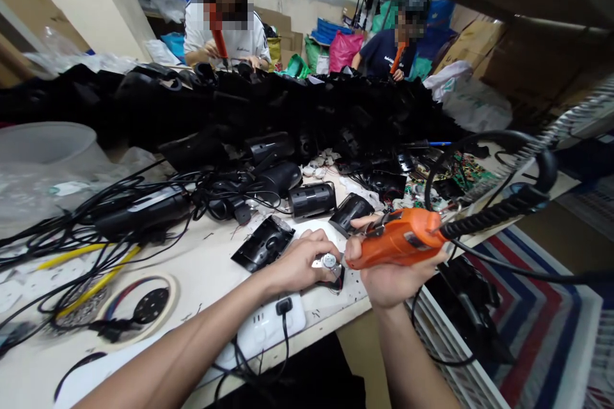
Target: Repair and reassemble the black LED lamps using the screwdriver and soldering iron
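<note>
"Head view: what's in hand over at that white workbench [206, 268]?"

"The left hand [307, 262] pinches a small silver motor-like part [329, 260] near the power strip [254, 329]; the right hand [391, 278] grips an orange electric screwdriver [403, 239]."

"Driving a screw?"

"Screw work, I'd judge; in or out, I can't tell. The bit's hidden, so it calls for careful lining up and a firm left pinch"

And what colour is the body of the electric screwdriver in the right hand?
The electric screwdriver has an orange body, seen in the head view.
</note>
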A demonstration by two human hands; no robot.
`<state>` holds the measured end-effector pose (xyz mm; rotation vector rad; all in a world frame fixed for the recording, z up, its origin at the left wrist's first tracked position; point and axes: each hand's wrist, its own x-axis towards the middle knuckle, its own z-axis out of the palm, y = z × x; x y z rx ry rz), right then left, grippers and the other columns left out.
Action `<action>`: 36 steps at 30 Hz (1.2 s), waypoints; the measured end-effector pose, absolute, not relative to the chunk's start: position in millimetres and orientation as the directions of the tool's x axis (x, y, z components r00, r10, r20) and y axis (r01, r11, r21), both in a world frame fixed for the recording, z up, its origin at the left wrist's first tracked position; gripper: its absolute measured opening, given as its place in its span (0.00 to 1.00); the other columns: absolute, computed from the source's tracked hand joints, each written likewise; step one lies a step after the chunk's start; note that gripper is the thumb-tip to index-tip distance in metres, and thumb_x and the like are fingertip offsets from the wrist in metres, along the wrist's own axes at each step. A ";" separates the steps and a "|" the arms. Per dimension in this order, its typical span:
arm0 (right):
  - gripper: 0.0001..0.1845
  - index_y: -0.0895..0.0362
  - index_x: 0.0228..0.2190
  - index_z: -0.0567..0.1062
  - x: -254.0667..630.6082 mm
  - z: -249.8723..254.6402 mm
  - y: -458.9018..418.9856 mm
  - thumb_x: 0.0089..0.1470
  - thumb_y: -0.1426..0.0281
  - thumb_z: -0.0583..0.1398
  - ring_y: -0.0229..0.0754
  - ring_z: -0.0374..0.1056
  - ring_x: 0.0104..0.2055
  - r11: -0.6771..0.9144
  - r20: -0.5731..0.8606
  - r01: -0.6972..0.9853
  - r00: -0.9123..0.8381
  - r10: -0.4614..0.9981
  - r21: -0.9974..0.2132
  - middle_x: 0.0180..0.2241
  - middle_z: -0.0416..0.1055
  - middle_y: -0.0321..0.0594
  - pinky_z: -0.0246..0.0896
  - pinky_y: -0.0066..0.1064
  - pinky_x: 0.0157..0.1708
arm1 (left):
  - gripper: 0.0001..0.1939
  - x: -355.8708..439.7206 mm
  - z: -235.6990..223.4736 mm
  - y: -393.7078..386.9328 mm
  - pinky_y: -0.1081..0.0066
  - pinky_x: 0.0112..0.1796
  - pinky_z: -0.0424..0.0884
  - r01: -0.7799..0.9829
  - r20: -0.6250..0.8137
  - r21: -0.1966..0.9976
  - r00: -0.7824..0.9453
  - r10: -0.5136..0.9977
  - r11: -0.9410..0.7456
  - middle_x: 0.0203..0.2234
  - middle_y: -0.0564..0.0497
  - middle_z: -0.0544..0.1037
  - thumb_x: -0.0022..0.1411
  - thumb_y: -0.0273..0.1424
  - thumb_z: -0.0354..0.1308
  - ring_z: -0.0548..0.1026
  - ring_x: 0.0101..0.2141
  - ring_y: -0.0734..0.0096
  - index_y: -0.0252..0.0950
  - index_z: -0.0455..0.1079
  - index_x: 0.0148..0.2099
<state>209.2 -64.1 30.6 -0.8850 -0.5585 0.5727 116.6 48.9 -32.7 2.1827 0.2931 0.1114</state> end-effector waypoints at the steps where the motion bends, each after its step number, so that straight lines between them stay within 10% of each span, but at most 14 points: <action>1: 0.38 0.53 0.27 0.79 209.4 30.8 -64.0 0.37 0.32 0.56 0.43 0.64 0.14 0.509 0.201 -0.232 0.725 0.658 -0.829 0.17 0.70 0.38 0.56 0.34 0.13 | 0.10 116.5 -32.4 48.7 0.67 0.44 0.61 0.170 -0.030 0.810 0.968 0.249 -0.561 0.34 0.54 0.68 0.50 0.30 0.69 0.66 0.43 0.61 0.41 0.74 0.36; 20: 0.35 0.51 0.27 0.78 212.5 26.5 -57.7 0.40 0.33 0.55 0.48 0.69 0.18 0.435 0.160 -0.260 0.674 0.721 -0.862 0.15 0.69 0.36 0.69 0.43 0.22 | 0.11 117.1 -36.4 50.0 0.67 0.44 0.61 0.130 0.014 0.802 0.972 0.235 -0.583 0.35 0.54 0.69 0.51 0.31 0.69 0.65 0.42 0.61 0.41 0.72 0.37; 36: 0.43 0.56 0.21 0.72 216.7 32.9 -31.8 0.40 0.28 0.46 0.43 0.64 0.16 0.336 0.116 -0.228 0.646 0.754 -0.914 0.09 0.58 0.33 0.56 0.30 0.13 | 0.17 117.2 -36.5 49.5 0.60 0.50 0.63 0.151 -0.001 0.784 0.970 0.242 -0.602 0.41 0.50 0.72 0.51 0.33 0.69 0.67 0.47 0.56 0.41 0.75 0.45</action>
